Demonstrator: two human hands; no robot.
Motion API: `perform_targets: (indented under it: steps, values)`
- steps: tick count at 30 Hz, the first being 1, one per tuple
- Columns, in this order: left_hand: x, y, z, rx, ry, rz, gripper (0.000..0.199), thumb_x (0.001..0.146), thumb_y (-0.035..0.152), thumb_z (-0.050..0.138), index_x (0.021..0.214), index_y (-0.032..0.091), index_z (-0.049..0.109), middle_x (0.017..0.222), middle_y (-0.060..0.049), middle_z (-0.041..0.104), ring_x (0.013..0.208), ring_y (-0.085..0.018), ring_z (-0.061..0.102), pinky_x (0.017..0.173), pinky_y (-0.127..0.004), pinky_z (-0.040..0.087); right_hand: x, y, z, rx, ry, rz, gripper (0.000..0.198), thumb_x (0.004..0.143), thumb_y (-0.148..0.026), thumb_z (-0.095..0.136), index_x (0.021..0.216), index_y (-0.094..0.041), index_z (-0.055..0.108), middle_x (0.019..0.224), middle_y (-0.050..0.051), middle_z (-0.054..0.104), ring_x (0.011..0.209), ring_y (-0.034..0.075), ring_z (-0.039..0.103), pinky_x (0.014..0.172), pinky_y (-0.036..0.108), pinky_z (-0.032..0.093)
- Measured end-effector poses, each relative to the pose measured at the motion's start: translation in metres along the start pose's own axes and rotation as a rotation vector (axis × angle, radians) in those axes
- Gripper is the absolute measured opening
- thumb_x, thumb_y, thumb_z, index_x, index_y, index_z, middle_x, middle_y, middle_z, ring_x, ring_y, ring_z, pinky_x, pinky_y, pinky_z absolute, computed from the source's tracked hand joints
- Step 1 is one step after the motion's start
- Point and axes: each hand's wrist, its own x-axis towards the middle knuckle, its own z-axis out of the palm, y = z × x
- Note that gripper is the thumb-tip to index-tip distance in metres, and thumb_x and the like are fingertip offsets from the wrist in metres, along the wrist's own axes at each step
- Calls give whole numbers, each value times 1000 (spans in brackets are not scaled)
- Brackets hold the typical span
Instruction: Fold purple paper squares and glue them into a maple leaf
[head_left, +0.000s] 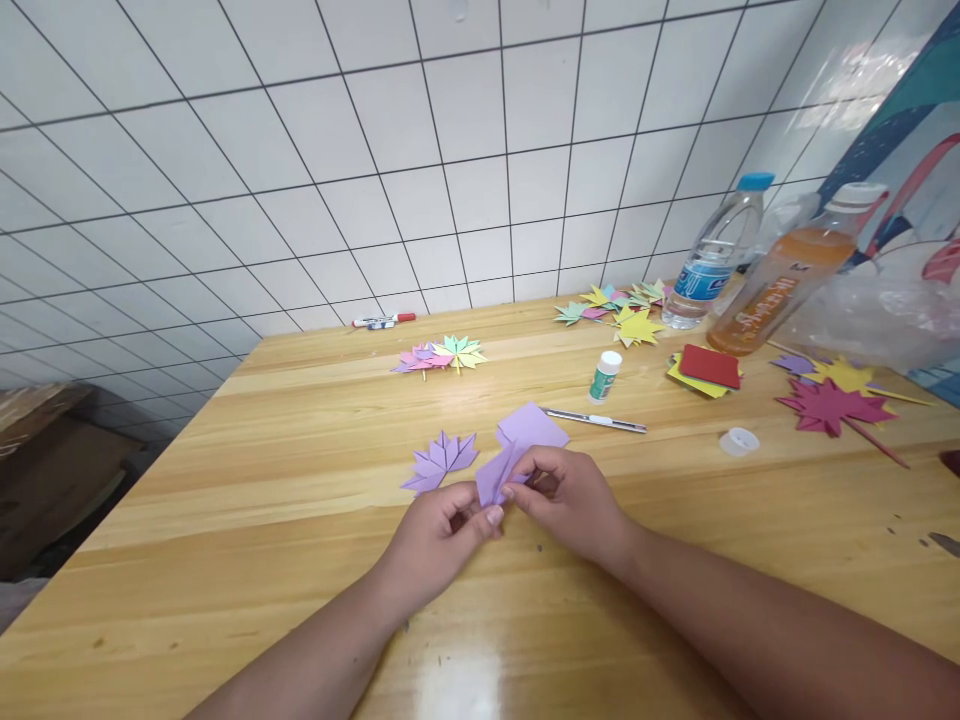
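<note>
Between my two hands is a small folded piece of purple paper [495, 475], held just above the wooden table. My left hand [442, 530] pinches its lower left edge between thumb and fingers. On its right side, my right hand [566, 497] grips it with thumb and forefinger. Just behind lies a flat purple sheet [534, 425], partly covered by the folded piece. A purple folded-paper leaf [439, 462] with several points rests left of my hands. A pen [596, 420] lies beyond my right hand, its left end touching the sheet.
A glue stick [605, 377] stands behind the pen. Red and yellow paper squares [709, 367] and a clear cap [739, 441] lie to the right. Paper leaves [457, 352], a water bottle [712, 255], an orange drink bottle [795, 270] and markers [384, 321] are near the tiled wall.
</note>
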Motion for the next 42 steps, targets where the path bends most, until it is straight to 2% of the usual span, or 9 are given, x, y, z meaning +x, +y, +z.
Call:
perform_targets:
  steps: [5,15,22,24,26,28,32,36,42]
  values:
    - [2,2,1,6,14,-10,30,83,37,49,68,16,63,66,-2,65,62,-14,54,59,-21,39,-2,0,1,-79,-6,-13,10,76,-26,59,70,-19,61,69,1,66,63,13,60,58,22,46]
    - [0,3,3,84,48,-37,29,82,36,51,66,16,64,60,-1,63,55,-12,52,55,-21,39,-2,1,1,-84,39,7,9,74,-26,62,72,-19,56,67,-3,62,58,10,53,54,20,41]
    - [2,0,7,-48,74,-26,28,79,40,55,73,15,65,68,-2,66,63,-14,58,59,-22,42,-5,2,1,-133,4,-24,9,75,-26,61,78,-21,55,63,-4,56,55,9,50,51,20,39]
    - [3,1,7,-61,68,-27,29,80,39,54,70,15,65,67,-3,67,64,-14,58,60,-23,43,-6,1,2,-100,20,-8,26,73,-25,64,96,-23,53,61,-6,53,53,9,49,50,19,38]
    - [3,2,6,-82,78,-19,29,80,39,54,67,15,64,65,-2,66,64,-14,58,61,-23,43,-7,0,3,-3,35,24,56,69,-24,68,117,-26,41,68,-6,56,57,9,52,52,19,41]
    - [4,1,5,-129,85,-2,28,80,37,54,66,15,64,64,-2,66,63,-14,59,61,-22,43,-6,-1,4,92,-1,73,65,67,-24,69,123,-26,37,78,-3,59,63,10,56,56,20,45]
    - [4,-1,4,-128,93,1,27,79,34,54,63,14,64,64,-3,66,62,-14,59,61,-23,44,-3,3,6,97,-141,140,13,71,-27,64,79,-17,60,71,0,61,65,12,57,59,22,46]
    - [3,0,4,-66,74,-1,29,81,34,52,62,14,64,62,-3,66,61,-14,58,60,-23,43,-1,6,5,82,-115,155,17,70,-27,64,60,-16,56,61,-2,58,60,11,53,56,21,43]
    - [1,4,3,-63,47,-12,27,80,34,53,64,15,63,63,-2,65,61,-13,57,58,-21,41,-2,4,3,103,-103,174,16,70,-28,64,60,-16,59,59,-2,60,59,12,55,54,21,44]
